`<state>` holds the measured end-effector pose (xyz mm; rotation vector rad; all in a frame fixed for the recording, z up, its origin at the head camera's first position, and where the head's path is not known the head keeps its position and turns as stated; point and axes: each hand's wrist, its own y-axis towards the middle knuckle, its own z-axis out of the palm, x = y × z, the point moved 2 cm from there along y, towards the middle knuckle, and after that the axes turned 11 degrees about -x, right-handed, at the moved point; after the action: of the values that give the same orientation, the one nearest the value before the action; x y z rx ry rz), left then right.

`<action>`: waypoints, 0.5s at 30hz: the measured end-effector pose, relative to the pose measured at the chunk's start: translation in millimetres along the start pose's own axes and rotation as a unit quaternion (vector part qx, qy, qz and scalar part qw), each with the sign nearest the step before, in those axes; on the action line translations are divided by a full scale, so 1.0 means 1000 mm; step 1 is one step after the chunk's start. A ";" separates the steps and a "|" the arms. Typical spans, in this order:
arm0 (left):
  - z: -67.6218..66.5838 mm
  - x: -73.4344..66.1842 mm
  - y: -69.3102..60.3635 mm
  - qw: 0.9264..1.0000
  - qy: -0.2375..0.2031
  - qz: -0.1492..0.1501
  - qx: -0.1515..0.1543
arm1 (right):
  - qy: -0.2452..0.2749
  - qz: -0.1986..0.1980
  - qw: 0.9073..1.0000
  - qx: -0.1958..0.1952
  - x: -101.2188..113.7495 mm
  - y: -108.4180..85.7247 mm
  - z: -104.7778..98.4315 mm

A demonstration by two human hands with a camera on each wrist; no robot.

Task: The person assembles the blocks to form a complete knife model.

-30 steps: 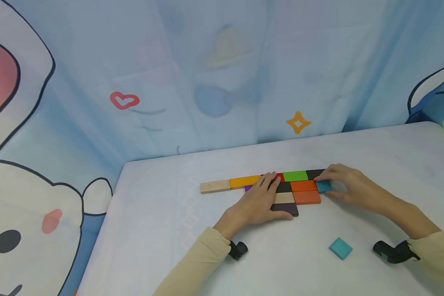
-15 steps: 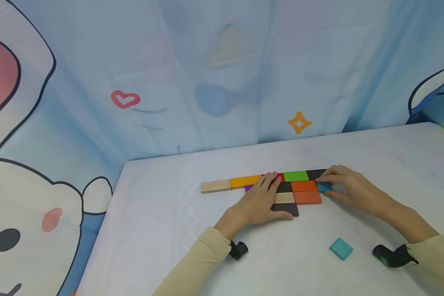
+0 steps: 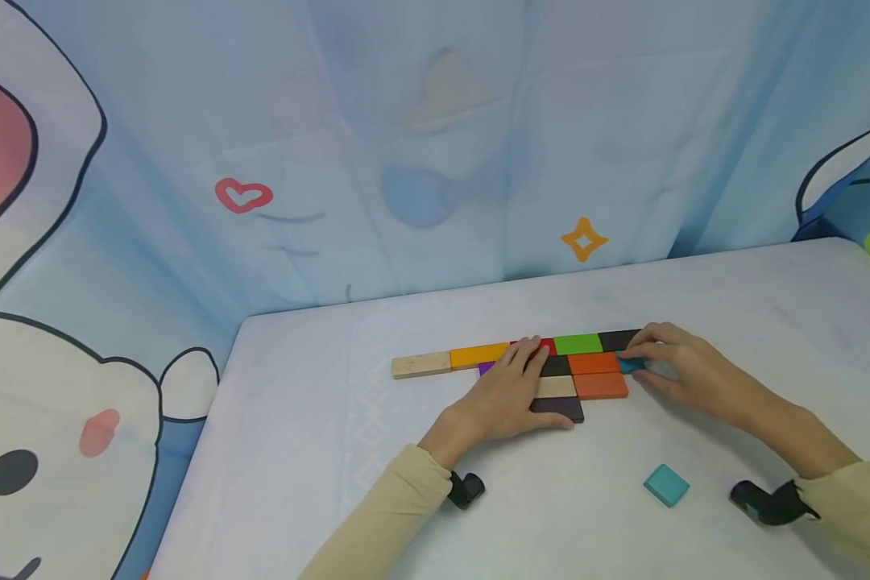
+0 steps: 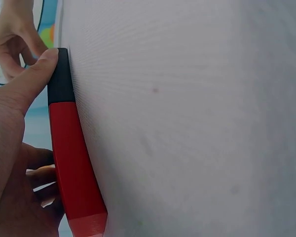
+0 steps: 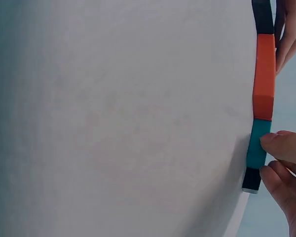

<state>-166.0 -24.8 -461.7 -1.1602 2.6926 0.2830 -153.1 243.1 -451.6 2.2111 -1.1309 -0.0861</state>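
Observation:
Flat coloured wooden blocks lie side by side in staggered rows on the table. My left hand (image 3: 500,395) rests across them with its fingers spread. Its thumb touches the front dark block (image 4: 61,79), beside a red block (image 4: 79,168) that the hand hides in the head view. At the right end, my right hand (image 3: 685,366) pinches a small blue block (image 3: 629,365) with thumb and fingertips. That block sits against an orange block (image 3: 593,363), just in front of the back row's dark block (image 3: 619,340). Fingers partly cover it.
A loose teal square block (image 3: 667,485) lies nearer on the white table (image 3: 297,483). The back row also has a plain wood block (image 3: 422,365), a yellow block (image 3: 478,356) and a green block (image 3: 578,344). A printed blue curtain (image 3: 333,121) hangs behind the table.
The blue block has moved slightly back towards the dark block behind it, with my right fingers covering more of it. My left hand stays in place.

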 end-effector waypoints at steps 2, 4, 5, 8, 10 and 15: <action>-0.001 0.000 -0.001 1.000 -0.002 0.001 0.001 | 0.003 0.002 1.000 0.004 0.003 0.001 -0.002; -0.001 0.000 -0.001 1.000 -0.002 0.000 0.001 | 0.019 -0.001 1.000 0.015 0.007 0.001 -0.005; -0.001 0.000 -0.001 1.000 -0.002 -0.001 0.002 | 0.037 -0.005 0.999 0.026 0.010 0.001 -0.006; 0.000 0.000 -0.001 1.000 0.000 -0.003 0.001 | 0.119 -0.005 0.987 0.108 0.020 -0.002 -0.010; 0.000 0.000 -0.001 1.000 0.003 -0.001 -0.001 | 0.187 0.012 0.964 0.188 0.027 -0.007 -0.011; 0.000 0.000 -0.001 1.000 0.003 0.003 -0.007 | 0.282 0.051 0.902 0.321 0.041 -0.026 -0.015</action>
<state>-165.5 -25.7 -462.0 -1.1599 2.7034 0.2996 -104.8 231.1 -445.8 2.4544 -1.0120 1.0463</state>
